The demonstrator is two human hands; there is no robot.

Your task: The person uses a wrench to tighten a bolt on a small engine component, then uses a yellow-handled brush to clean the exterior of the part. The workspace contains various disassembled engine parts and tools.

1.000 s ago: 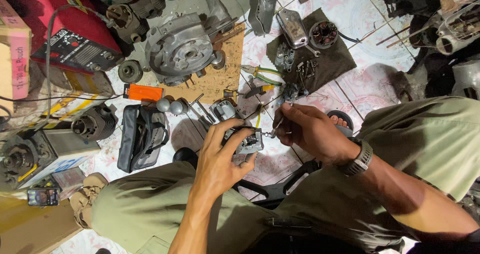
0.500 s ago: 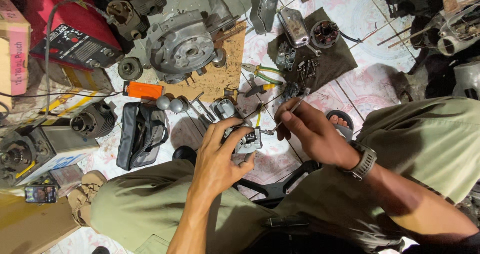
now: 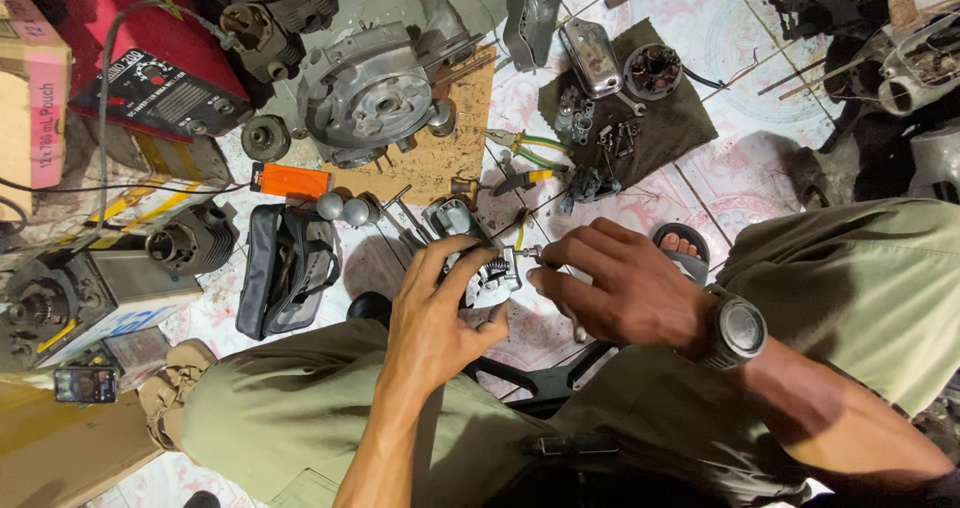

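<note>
Small metal engine part (image 3: 492,276): silver-grey, finned and dirty, partly hidden by fingers, held over the tiled floor (image 3: 740,158) between the knees. Left hand (image 3: 440,313) wraps it from below; right hand (image 3: 620,283) pinches a small fitting at its right edge.

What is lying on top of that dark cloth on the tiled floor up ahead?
On the dark cloth lie a shiny metal cover, a round part with windings and small scattered bits. The floor beneath the cloth is covered, so anything under it cannot be seen.
</note>
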